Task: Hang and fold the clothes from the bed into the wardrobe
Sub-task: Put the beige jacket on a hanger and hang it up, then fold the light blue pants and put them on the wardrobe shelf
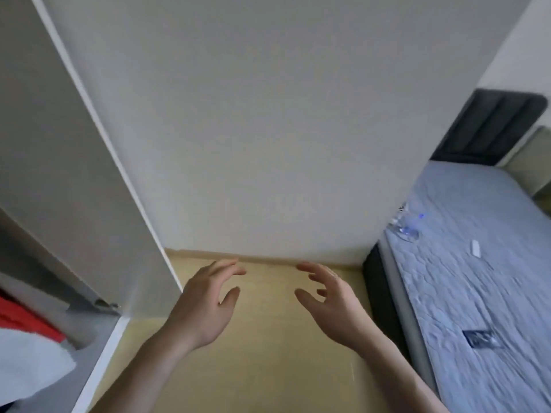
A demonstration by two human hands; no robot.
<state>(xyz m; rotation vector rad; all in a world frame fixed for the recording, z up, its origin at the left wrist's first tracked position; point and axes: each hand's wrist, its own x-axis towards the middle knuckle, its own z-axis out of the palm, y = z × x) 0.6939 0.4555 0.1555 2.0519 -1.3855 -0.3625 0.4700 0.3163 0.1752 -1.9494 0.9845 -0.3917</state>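
My left hand (205,305) and my right hand (331,302) hover side by side over the pale wooden floor, fingers loosely spread, holding nothing. The open wardrobe (35,293) is at the left, with a red garment (26,318) and a white garment (26,362) lying on a shelf inside. Its white door (89,162) stands open beside my left hand. The bed (477,263) with a light blue quilted cover runs along the right; no clothes show on the part in view. The picture is motion-blurred.
A plain white wall (253,129) faces me. On the bed lie a clear plastic thing (407,226), a small white item (476,248) and a dark label (480,338). A dark headboard (492,129) stands at the far right. Floor (268,353) lies between wardrobe and bed.
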